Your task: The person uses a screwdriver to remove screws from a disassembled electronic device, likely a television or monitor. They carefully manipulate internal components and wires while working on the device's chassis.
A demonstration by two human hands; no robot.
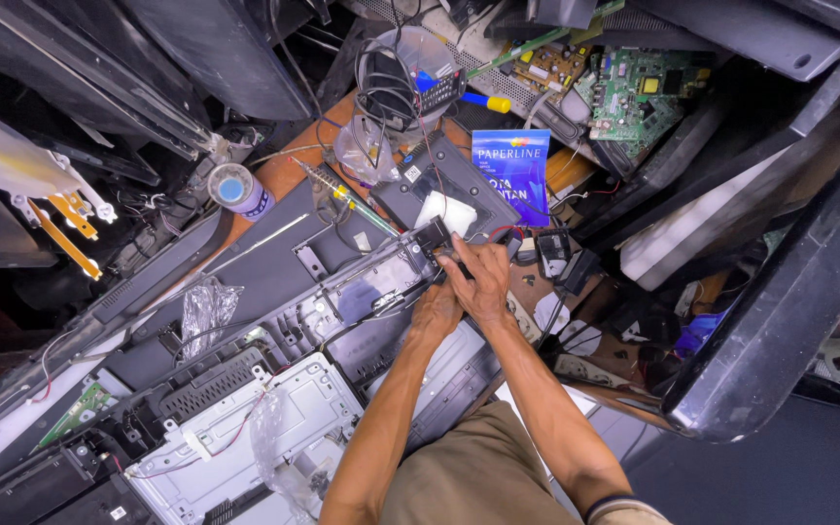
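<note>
Head view, looking straight down: both hands meet over one spot at the top edge of a dismantled flat-screen back panel (274, 292). Left hand (437, 309) is curled, knuckles up, pressed on a small black part (432, 236) w/ fingers closed around its lower end; likely it steadies the piece so it can't slide on the smooth metal. Right hand (483, 277) lies over it from the other side, fingers narrowed to a pinch at the same part, thumb side touching the left hand. What exactly sits betw. the fingertips is hidden.

The part is matte black plastic, boxy, sitting just where thin red and black wires (498, 233) come in, so the two-handed grip keeps it close to its leads. Beside it, touching the top edge, a white square pad (444, 209) rests on a dark, flat tray-like lid (439, 175).

Back panel: grey stamped sheet metal, ribbed and perforated, w/ a pale shield plate (274, 428) lower left and crinkled clear plastic wrap (201, 306) on it.

Around, on the brown tabletop (289, 170): tape roll (235, 190), upright, blue core; a screwdriver-like tool w/ yellow-green handle (347, 199) lying diagonal, near reach; glossy blue paper pack (510, 175) leaning just above the hands; clear round tub (401, 73) holding coiled black cable. Green circuit boards (634, 92) lie upper right, well apart. Large black bezels (789, 292) are stacked at the right edge, tilted, out of the work zone.
</note>
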